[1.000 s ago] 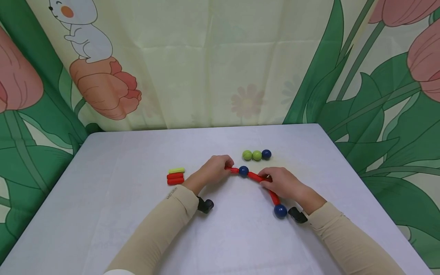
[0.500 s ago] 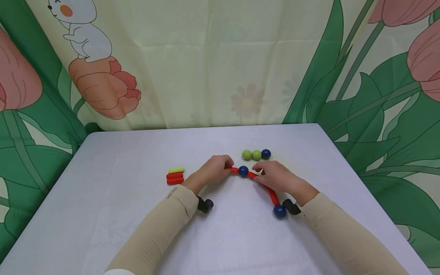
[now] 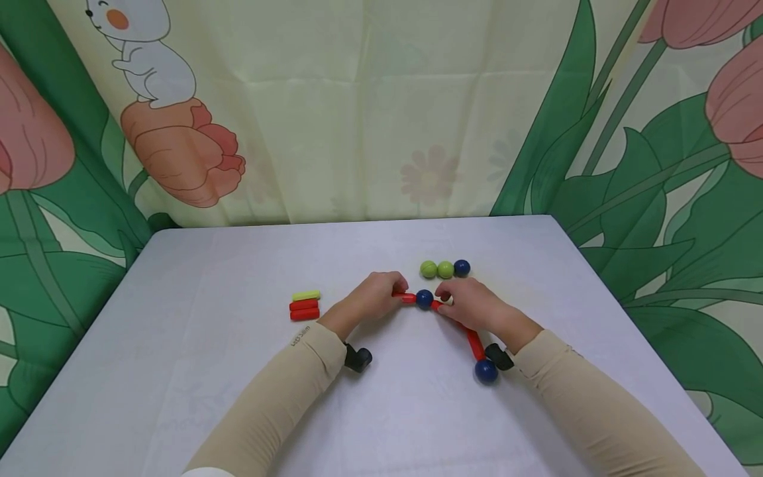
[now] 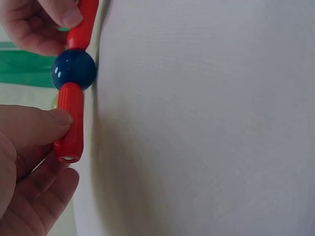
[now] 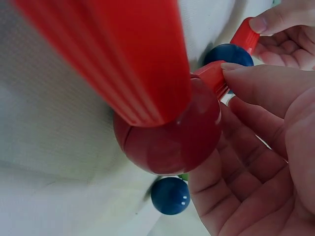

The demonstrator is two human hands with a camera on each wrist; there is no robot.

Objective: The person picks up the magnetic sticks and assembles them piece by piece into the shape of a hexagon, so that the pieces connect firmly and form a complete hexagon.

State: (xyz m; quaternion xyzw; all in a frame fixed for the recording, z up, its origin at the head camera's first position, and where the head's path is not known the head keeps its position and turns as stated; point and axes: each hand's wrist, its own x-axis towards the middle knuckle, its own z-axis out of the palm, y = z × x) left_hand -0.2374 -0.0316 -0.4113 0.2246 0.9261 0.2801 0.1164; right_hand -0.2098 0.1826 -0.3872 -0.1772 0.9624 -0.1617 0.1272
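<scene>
My left hand (image 3: 377,295) pinches a red magnetic rod (image 4: 75,135) between thumb and fingers. That rod's far end touches a blue ball (image 3: 424,299). On the ball's other side, my right hand (image 3: 477,306) pinches a second red rod (image 4: 83,29). In the right wrist view this second rod meets a red ball (image 5: 170,145), which the right hand hides in the head view. From the red ball a third red rod (image 3: 475,344) runs toward the person and ends at another blue ball (image 3: 486,371).
Behind the hands, two green balls (image 3: 437,269) and a dark blue ball (image 3: 461,267) sit in a row. To the left lie two red rods (image 3: 305,310) and a yellow-green rod (image 3: 306,295). A white cloth covers the table (image 3: 238,397); a printed curtain (image 3: 357,132) hangs behind.
My right hand has moved left along the chain, from around the red ball to the rod beside the middle blue ball. The left hand keeps its pinch, and the chain shifts slightly.
</scene>
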